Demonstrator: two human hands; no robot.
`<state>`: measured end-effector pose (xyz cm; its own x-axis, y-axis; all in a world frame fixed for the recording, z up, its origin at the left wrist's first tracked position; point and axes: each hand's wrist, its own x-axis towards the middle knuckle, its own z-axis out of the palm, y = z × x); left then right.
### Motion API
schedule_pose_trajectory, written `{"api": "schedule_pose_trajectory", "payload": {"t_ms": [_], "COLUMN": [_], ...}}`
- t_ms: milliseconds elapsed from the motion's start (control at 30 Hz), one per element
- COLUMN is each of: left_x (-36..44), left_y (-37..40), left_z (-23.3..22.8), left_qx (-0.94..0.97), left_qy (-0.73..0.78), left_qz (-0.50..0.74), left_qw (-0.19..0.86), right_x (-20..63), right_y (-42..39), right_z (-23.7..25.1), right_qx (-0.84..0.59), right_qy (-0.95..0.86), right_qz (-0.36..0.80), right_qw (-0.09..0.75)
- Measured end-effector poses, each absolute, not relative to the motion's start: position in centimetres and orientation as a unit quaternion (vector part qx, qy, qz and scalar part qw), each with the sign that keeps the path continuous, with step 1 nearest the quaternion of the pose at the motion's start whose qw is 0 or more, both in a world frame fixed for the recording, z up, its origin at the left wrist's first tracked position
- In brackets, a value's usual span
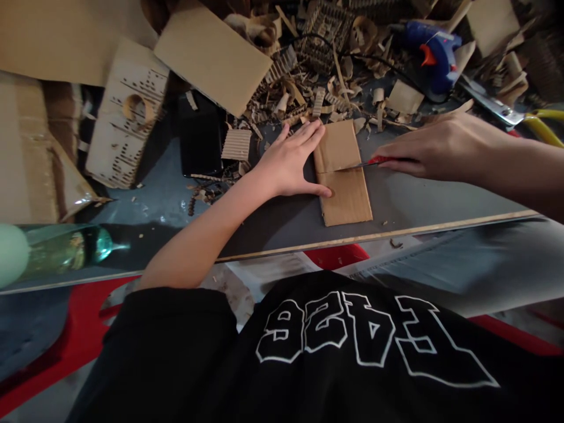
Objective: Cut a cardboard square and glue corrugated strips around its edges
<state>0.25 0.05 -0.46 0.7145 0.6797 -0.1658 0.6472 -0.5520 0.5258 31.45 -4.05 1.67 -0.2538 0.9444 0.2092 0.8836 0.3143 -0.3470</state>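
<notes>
A rectangular piece of brown cardboard (346, 197) lies flat near the front edge of the grey table. My left hand (291, 158) is open, its thumb and fingers spread and pressing along the cardboard's left side. In my right hand (440, 144), fingers closed, is a red-handled knife (359, 165). Its thin blade rests across the middle of the cardboard, on a dark crosswise line that runs towards my left thumb. Most of the handle is hidden inside my fist.
Cardboard scraps (291, 97) heap up at the back. A blue glue gun (434, 53) and yellow-handled pliers (513, 114) lie at the right. On the left are a black phone-like slab (200, 138), a punched cardboard strip (126, 117) and a greenish bottle (57, 249).
</notes>
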Motion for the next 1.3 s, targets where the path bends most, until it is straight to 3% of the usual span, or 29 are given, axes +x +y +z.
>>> {"api": "schedule_pose_trajectory", "payload": {"t_ms": [133,333,500,633,767,867,967,1100,1200,1300], "left_x": [0.3,0.6,0.6,0.5,-0.3,-1.6,-2.6,-1.4,0.5,1.8], "left_y": [-0.1,-0.2,-0.7,-1.4,-1.0,0.2,0.9,-0.1,-1.6,-2.9], "left_z": [-0.2,0.2,0.6,0.6,1.1,2.4,3.5,3.2,1.9,0.4], "left_qx": [0.883,0.887,0.884,0.877,0.842,0.788,0.679,0.494,0.466,0.452], "left_qy": [0.380,0.384,0.392,0.408,0.461,0.495,0.514,0.506,0.493,0.475], "left_qz": [0.015,-0.021,-0.023,0.018,0.129,0.192,0.311,0.520,0.549,0.560], "left_qw": [0.277,0.257,0.252,0.255,0.248,0.310,0.422,0.478,0.488,0.507], "right_x": [32.1,34.1,35.2,35.6,33.9,31.2,28.4,26.4,25.9,25.4], "right_y": [-4.1,-2.5,-3.9,-5.6,-6.3,-6.3,-6.0,-4.7,-3.6,-3.2], "right_z": [2.1,3.4,4.8,5.1,3.5,2.2,1.8,2.0,2.5,2.8], "right_qx": [-0.556,-0.445,-0.488,-0.616,-0.628,-0.585,-0.584,-0.583,-0.553,-0.557], "right_qy": [-0.814,-0.891,-0.872,-0.770,-0.764,-0.795,-0.764,-0.578,-0.493,-0.477], "right_qz": [0.086,0.088,0.032,-0.033,-0.079,-0.082,0.030,0.356,0.493,0.489], "right_qw": [0.148,-0.006,0.035,0.166,0.128,0.141,0.272,0.447,0.457,0.471]}}
